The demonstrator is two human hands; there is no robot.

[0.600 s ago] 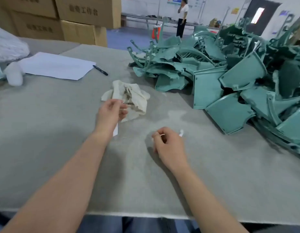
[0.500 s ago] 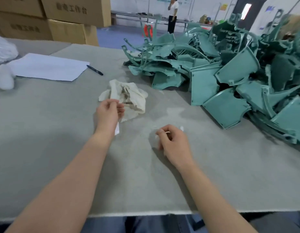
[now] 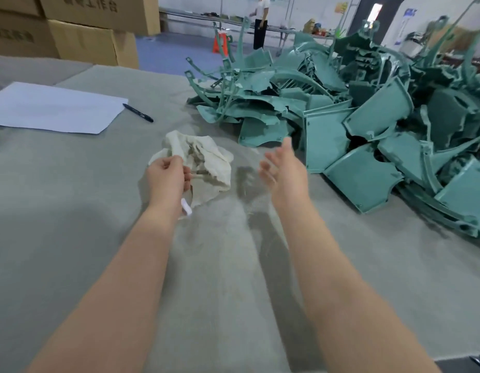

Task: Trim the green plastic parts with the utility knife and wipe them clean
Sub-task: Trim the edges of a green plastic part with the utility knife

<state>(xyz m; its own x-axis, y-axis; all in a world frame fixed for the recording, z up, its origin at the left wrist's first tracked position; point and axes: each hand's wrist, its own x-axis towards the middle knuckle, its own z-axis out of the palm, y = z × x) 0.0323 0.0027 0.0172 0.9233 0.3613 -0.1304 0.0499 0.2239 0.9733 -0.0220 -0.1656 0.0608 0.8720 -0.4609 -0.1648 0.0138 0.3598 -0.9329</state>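
Just beyond right fingers point(image 3: 286, 147), green parts point(image 3: 325, 138).

Left hand point(image 3: 167, 173), right hand point(image 3: 284, 170) bare; forearms bare, unsleeved

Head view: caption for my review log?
Left hand grips a small white tool by a crumpled cream cloth; open right hand reaches toward the pile of green plastic parts.
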